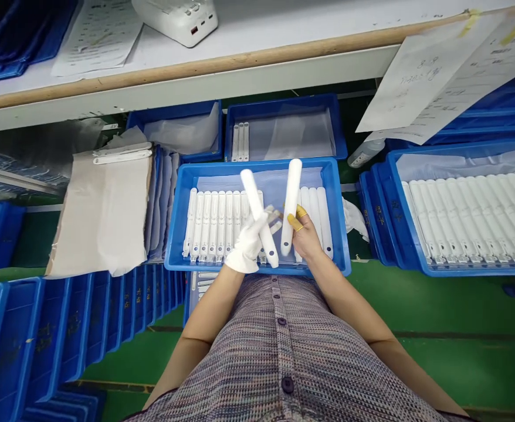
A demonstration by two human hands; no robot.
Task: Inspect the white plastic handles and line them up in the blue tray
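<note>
My left hand, in a white glove, grips a white plastic rod that slants across the blue plastic tray. My right hand, with yellow finger cots on two fingers, holds a second white rod nearly upright. The two rods are apart, and both hands are above the tray. Beneath them, a row of several slim white plastic parts lies side by side on clear film, partly hidden by my left hand. Several longer white pieces lie beside my right hand.
Another blue tray with many white parts stands to the right, and a third lies ahead. Stacked blue trays line the lower left. A beige sheet lies left. Above is a white shelf with papers and a white device.
</note>
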